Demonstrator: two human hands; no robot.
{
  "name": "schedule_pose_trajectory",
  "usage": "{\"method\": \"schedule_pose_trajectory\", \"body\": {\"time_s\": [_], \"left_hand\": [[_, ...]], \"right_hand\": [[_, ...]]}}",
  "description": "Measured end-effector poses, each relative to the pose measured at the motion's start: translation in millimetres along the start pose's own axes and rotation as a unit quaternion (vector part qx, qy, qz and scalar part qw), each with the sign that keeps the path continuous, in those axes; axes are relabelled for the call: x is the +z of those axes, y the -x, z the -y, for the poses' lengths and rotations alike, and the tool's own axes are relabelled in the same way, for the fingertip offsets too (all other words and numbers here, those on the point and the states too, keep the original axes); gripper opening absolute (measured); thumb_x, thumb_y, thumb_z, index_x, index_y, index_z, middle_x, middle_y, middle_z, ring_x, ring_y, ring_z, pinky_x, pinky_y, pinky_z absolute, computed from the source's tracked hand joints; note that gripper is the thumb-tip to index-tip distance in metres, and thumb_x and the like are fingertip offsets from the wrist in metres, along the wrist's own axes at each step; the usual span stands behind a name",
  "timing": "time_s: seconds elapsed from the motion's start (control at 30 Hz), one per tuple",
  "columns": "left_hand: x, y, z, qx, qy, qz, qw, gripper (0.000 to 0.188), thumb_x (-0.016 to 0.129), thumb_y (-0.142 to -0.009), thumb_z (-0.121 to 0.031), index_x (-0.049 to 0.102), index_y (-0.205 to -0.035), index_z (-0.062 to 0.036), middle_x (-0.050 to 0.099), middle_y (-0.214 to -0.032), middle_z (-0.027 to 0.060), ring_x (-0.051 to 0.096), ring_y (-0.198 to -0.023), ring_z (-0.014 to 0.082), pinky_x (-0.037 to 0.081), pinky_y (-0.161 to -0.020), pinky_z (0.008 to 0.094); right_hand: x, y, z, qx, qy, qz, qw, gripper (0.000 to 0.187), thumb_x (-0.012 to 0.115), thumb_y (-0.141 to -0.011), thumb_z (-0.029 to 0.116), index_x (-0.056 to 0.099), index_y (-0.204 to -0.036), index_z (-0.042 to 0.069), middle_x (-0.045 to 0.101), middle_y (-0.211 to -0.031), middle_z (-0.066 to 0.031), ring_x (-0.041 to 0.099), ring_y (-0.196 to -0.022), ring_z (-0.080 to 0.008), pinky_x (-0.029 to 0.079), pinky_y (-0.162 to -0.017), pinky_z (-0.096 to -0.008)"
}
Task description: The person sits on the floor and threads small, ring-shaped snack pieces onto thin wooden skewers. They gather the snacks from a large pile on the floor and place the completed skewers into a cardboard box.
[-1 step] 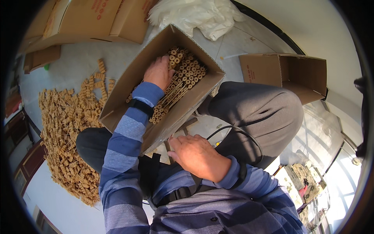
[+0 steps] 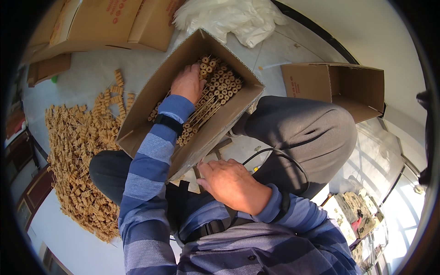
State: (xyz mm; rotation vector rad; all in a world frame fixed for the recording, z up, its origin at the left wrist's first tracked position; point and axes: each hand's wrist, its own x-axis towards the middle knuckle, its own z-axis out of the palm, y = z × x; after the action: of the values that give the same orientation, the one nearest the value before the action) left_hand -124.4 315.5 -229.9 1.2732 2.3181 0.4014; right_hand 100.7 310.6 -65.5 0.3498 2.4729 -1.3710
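Left grip (image 2: 187, 85): inside the open carton (image 2: 247, 98), back of the hand up, fingertips dipping out of sight among the bundled pieces; whether it holds one or only rests there, I cannot tell.
Bundled pieces (image 2: 223, 85): in the carton, from 2 round to 6 o'clock of the left grip, the nearest right beside it at 3; this is the nearer hand by far.
Long axis: the thin sticks (image 2: 206, 110) in view run from about 1 to 7 o'clock; many round, holed ends face up.
Right grip (image 2: 236, 183): at 5 o'clock of the left, outside the carton by its near wall, fingers bent; their tips are hard to make out, so I cannot tell if they pinch anything or touch the cardboard.
Loose heap (image 2: 82, 160): ribbed tan pieces with sticks on the floor (image 2: 89, 75), toward 8 o'clock.
Second carton (image 2: 306, 85): on its side, mouth toward 3 o'clock.
White plastic (image 2: 233, 20): crumpled, at 1 o'clock.
Hidden: the left forearm covers part of the carton's 7 o'clock side; stacked boxes (image 2: 103, 23) at 10 are cut off by the rim.
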Motion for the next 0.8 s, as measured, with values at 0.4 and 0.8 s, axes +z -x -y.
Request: {"method": "schedule_pose_trajectory", "body": {"time_s": [0.4, 0.8], "left_hand": [[74, -19, 15, -0.046, -0.018, -0.047, 0.998, 0.044, 0.072, -0.086, -0.015, 0.058, -0.127, -0.0097, 0.055, -0.121, 0.0210, 0.056, -0.109, 0.0436, 0.048, -0.093, 0.0516], [81, -32, 42, -0.044, 0.076, 0.075, 0.993, 0.065, 0.071, -0.086, -0.010, 0.047, -0.147, -0.0114, 0.045, -0.148, 0.0210, 0.047, -0.133, 0.0407, 0.040, -0.112, 0.0426]], "right_hand": [[-1, 1, 5, 0.002, 0.012, 0.009, 1.000, 0.025, 0.062, -0.096, 0.025, 0.058, -0.107, 0.003, 0.064, -0.090, -0.0119, 0.066, -0.087, -0.0292, 0.050, -0.080, -0.0409], [-2, 1, 7, 0.009, 0.014, 0.007, 1.000, 0.027, 0.062, -0.096, 0.026, 0.059, -0.111, 0.004, 0.064, -0.090, -0.0116, 0.065, -0.086, -0.0293, 0.050, -0.081, -0.0413]]}}
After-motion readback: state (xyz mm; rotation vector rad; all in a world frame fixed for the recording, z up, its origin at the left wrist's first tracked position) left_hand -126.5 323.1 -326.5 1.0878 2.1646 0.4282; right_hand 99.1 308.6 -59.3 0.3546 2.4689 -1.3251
